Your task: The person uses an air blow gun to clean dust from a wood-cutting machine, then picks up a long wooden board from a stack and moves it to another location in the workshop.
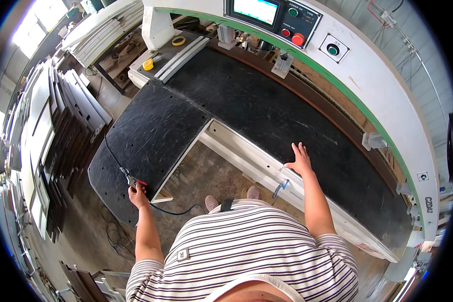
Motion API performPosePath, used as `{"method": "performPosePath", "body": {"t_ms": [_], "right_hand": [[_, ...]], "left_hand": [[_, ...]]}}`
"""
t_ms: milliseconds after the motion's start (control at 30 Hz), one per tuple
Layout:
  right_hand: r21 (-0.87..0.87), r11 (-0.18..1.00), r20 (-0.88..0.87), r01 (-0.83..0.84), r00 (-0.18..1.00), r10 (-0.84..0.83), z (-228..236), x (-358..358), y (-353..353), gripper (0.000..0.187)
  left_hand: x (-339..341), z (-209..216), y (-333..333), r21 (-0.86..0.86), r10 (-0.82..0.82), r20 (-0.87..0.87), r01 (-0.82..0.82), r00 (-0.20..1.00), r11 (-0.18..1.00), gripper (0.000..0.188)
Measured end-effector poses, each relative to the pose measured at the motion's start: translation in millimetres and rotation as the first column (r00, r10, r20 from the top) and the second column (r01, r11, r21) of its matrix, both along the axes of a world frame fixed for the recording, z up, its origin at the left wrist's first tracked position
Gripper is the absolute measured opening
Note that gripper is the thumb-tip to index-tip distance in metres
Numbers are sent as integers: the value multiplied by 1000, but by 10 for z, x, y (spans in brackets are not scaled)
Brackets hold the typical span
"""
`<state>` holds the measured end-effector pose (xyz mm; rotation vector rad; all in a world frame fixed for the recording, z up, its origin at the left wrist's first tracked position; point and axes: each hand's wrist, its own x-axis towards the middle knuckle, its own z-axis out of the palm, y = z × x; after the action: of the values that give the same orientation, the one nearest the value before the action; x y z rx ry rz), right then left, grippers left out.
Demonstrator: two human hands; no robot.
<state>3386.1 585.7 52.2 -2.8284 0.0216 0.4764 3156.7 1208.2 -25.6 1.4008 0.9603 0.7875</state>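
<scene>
My left hand (pixel 138 195) is closed round a silver hand tool (pixel 128 176) with a red part, over the left wing of the black worktop (pixel 136 126). A thin dark line runs from the tool's far end across the worktop. From beside my hand a dark blue hose (pixel 173 213) curves off to the right; how it joins the tool is hidden. My right hand (pixel 301 160) rests open, fingers spread, near the front edge of the long black worktop (pixel 251 95). It holds nothing.
A white machine beam (pixel 377 75) with a green lower edge, a screen (pixel 254 10) and buttons arches across the far side. A yellow tape measure (pixel 148 64) and tape roll (pixel 178 41) lie at the far left. Stacked panels (pixel 50 126) lean at left. A blue hose loop (pixel 281 189) hangs on the white frame.
</scene>
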Motion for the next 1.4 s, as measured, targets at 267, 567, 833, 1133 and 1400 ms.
{"method": "performPosePath", "body": {"t_ms": [267,567,833,1133,1400], "right_hand": [[-1,1000,-13,10,1000,-10,42,-7,31,107],[-2,1000,-8,11,1000,-11,30,-2,30,107],[2,1000,-2,10,1000,-10,36,-6,32,106],[-9,1000,-16,13,1000,-13,44,-8,38,107],[0,1000,-8,9,1000,-9,30,-8,29,107]], "left_hand": [[-27,-47,46,23,-4,-35,5,999,1000,14],[-30,-87,71,21,-11,-16,12,1000,1000,14],[-14,-40,38,8,1,-24,-1,1000,1000,12],[-10,-27,29,-9,4,-10,-4,1000,1000,11],[-23,-57,51,10,0,-33,1,999,1000,12]]}}
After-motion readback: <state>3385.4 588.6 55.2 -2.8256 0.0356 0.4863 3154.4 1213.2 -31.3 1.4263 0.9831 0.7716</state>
